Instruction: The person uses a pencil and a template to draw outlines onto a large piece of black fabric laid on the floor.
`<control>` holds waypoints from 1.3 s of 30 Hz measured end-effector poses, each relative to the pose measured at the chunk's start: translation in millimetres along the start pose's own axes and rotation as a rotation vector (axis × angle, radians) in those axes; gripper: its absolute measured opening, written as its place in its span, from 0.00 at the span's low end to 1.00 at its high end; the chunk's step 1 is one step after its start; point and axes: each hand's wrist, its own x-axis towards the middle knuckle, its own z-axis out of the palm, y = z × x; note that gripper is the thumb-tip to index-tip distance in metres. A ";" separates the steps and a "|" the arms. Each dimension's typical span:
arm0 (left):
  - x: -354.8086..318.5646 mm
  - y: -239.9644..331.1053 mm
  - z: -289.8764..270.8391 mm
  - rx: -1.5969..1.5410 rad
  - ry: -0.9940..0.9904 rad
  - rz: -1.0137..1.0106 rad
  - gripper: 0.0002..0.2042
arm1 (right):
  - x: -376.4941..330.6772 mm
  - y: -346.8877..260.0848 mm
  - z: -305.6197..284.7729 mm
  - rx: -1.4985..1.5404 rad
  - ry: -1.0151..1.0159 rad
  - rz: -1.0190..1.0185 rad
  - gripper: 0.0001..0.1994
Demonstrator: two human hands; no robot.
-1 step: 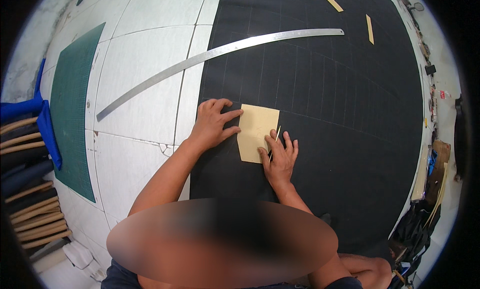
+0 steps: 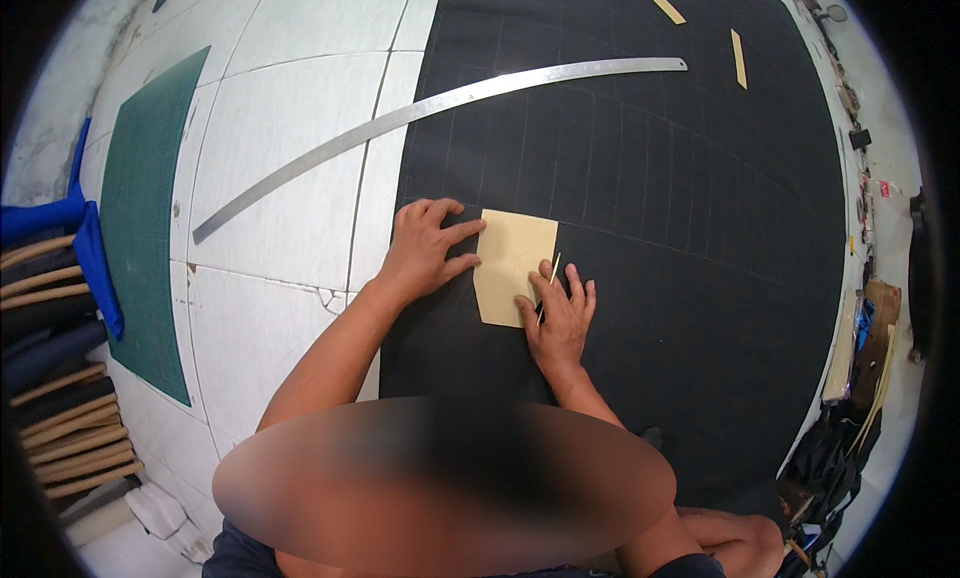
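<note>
A cream-coloured card template (image 2: 508, 253) with a tapered lower end lies flat on black cloth (image 2: 690, 368) marked with thin pale lines. At the template's left edge my left hand (image 2: 425, 250) rests with its fingers spread, thumb and index tips touching the card. My right hand (image 2: 562, 323) lies over the lower right edge, its thumb and index finger on the card. Between those fingers it holds a thin, pale stick-like tool (image 2: 556, 265), pointing away from me; its lower part is partly hidden by the hand.
Beyond my hands a long steel ruler (image 2: 440, 104) crosses from the white tiled floor (image 2: 290, 158) onto the cloth. Cream strips (image 2: 739, 60) lie at the far right. A green cutting mat (image 2: 150, 218) and rolls of material (image 2: 75, 428) are on the left; assorted tools line the right.
</note>
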 end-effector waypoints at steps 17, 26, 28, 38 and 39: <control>0.9 2.3 -2.3 0.015 -0.080 -0.053 0.25 | 0.2 -1.3 -1.5 0.022 -0.005 0.018 0.20; 4.8 4.7 -9.8 -0.056 -0.124 -0.063 0.24 | -0.7 -3.4 -0.7 -0.018 0.002 -0.008 0.20; 5.8 9.9 -10.4 0.003 -0.079 -0.035 0.22 | -1.2 -2.7 -0.1 -0.029 0.017 -0.011 0.20; 44.1 48.0 8.6 0.023 -0.373 0.183 0.09 | 0.3 0.5 -0.8 -0.031 0.003 -0.025 0.20; 50.9 51.7 3.3 0.067 -0.451 0.179 0.10 | 0.3 0.7 -1.5 -0.027 0.001 -0.023 0.21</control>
